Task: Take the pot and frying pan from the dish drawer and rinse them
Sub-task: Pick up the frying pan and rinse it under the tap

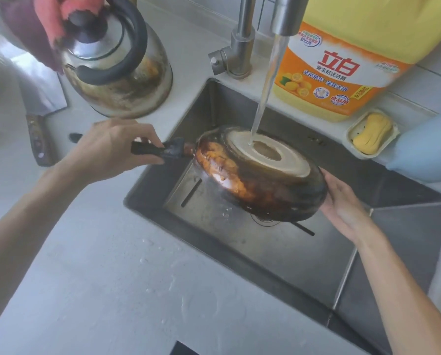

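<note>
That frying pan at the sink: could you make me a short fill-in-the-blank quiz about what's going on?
1. The frying pan is held upside down over the ____.
2. The left hand grips the pan's ____.
3. Water from the faucet lands on the pan's ____.
4. The bar of soap is coloured ____.

Missing words: sink; handle; underside; yellow

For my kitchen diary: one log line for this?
step: rinsing | blackened round metal frying pan: upside down under tap stream | left hand: grips handle | right hand: supports rim
</note>
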### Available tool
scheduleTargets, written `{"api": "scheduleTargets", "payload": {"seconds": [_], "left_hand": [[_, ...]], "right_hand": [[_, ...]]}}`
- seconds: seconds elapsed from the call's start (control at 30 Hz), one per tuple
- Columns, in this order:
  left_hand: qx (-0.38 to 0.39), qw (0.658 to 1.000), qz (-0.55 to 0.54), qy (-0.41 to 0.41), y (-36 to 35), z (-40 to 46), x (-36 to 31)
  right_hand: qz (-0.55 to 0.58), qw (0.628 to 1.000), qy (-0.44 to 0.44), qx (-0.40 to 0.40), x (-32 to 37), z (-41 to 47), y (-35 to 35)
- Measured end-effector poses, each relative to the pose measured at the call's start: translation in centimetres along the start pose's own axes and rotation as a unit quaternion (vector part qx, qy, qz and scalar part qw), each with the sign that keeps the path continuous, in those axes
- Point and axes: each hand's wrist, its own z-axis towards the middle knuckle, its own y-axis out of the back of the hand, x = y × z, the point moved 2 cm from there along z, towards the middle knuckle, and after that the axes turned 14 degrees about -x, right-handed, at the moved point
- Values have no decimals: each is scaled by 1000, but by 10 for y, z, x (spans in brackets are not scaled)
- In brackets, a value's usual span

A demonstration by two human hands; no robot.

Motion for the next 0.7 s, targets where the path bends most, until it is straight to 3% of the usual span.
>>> {"api": "scheduleTargets", "payload": {"seconds": [0.1, 0.33, 0.53, 0.7], "left_hand": [[18, 999, -19, 32, -24, -17, 1], [-46, 995, -44, 83, -47, -37, 12], [-95, 992, -74, 31, -28, -25, 13], [-103, 994, -43, -14, -1, -12, -5]], "right_hand": [[-1, 999, 29, -22, 18, -2, 2], [-124, 987, 104, 12, 49, -6, 3], [-136, 984, 112, -6, 42, -5, -2], [-118, 992, 46, 20, 16, -3, -2]]}}
